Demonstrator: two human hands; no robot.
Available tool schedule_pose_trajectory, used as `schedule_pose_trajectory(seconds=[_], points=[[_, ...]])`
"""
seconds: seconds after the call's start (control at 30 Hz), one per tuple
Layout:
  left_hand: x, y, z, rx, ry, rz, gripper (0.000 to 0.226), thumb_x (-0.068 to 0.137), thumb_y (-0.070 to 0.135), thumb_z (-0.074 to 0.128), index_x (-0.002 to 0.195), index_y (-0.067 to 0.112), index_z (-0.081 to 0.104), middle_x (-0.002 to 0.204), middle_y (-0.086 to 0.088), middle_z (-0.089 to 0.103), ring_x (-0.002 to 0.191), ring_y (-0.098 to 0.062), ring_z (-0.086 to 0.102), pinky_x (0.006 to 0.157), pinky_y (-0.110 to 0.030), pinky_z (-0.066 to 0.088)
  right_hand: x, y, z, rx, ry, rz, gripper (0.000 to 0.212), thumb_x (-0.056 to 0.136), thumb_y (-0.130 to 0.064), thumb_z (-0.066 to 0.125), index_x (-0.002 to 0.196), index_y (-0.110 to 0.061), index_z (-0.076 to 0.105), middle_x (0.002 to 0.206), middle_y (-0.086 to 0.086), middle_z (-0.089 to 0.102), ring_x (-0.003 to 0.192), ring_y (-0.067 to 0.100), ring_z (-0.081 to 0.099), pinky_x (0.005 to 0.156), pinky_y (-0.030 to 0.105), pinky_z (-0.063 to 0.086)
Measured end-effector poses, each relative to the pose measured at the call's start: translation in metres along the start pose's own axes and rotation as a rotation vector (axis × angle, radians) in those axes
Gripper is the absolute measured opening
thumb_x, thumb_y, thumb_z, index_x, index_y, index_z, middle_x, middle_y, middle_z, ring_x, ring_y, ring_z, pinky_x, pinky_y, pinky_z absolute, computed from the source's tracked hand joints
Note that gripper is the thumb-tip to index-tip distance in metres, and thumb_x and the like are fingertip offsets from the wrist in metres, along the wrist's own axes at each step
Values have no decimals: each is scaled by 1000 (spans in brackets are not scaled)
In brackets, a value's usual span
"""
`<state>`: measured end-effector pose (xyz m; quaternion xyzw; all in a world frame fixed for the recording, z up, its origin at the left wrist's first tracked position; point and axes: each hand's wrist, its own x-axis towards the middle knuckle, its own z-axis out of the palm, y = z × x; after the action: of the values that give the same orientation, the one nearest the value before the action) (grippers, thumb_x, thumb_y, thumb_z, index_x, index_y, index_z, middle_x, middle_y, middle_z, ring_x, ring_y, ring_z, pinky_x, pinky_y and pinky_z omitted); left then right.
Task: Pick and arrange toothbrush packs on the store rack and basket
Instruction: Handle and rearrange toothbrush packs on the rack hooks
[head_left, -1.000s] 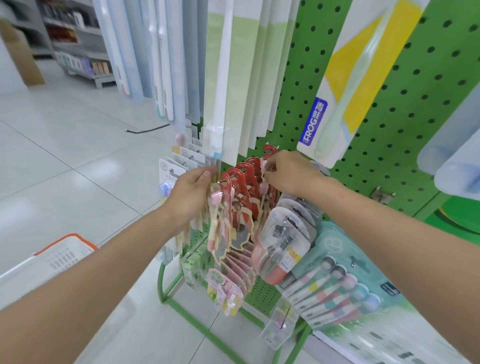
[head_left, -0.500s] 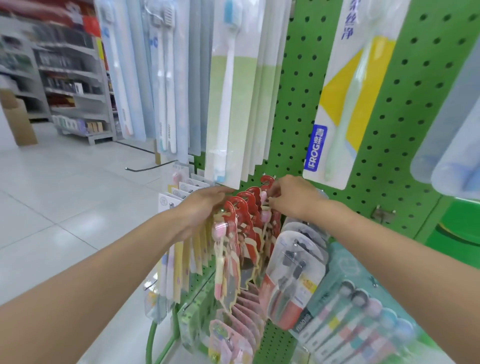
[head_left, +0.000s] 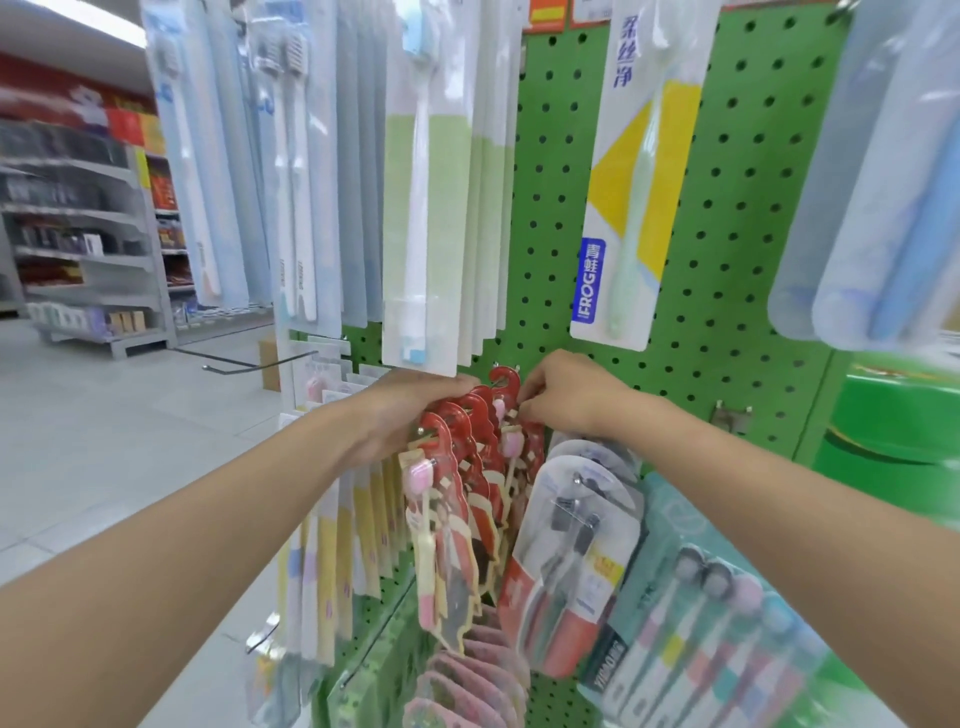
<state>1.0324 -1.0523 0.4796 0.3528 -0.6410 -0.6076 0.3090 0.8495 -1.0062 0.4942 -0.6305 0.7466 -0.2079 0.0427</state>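
L hand (head_left: 400, 421) deeper, fingertips behind packs (head_left: 451, 460)

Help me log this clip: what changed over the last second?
The left hand slid right from beside the red packs and now curls its fingers over their tops. The right hand kept pinching the rear pack near its hook; the packs still hang on the rack.

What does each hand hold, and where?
Left hand grips the front red toothbrush packs near their tops; right hand pinches the rearmost pack below its hook.
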Motion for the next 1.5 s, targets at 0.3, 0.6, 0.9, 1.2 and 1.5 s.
schedule_pose_trajectory(seconds=[0.3,0.6,0.9,1.2,1.5], points=[[0,6,4,62,-132,-19,32,105,17,37,122,23,63,106,-3,72,80,-10,71,60,-21,55,-1,1,-2,14,4,8,29,84,-20,64,103,1,73,106,18,72,98,33,67,88,46,57],[8,4,7,61,-121,-27,30,104,13,37,120,17,62,103,-9,68,67,-12,68,51,-19,52,4,3,-3,-25,-2,-15,30,83,-19,64,102,3,71,108,20,70,74,27,63,67,34,52],[12,5,10,68,-65,-15,20,103,16,42,98,19,62,85,-5,64,57,-12,61,37,-14,40,-3,2,-5,-37,13,-42,15,85,-18,65,91,-11,78,96,5,74,86,20,67,70,31,55],[21,-3,8,82,17,37,31,103,17,44,89,22,71,88,-5,71,74,-19,68,54,-23,53,-2,0,3,-72,-24,-21,35,81,-22,66,103,4,70,99,21,71,65,18,47,61,30,38],[23,-3,8,54,24,25,31,103,15,44,85,20,70,76,-3,70,63,-16,65,46,-18,48,3,-6,-3,-78,8,4,31,85,-14,63,108,7,68,111,23,68,83,37,66,71,43,55]])
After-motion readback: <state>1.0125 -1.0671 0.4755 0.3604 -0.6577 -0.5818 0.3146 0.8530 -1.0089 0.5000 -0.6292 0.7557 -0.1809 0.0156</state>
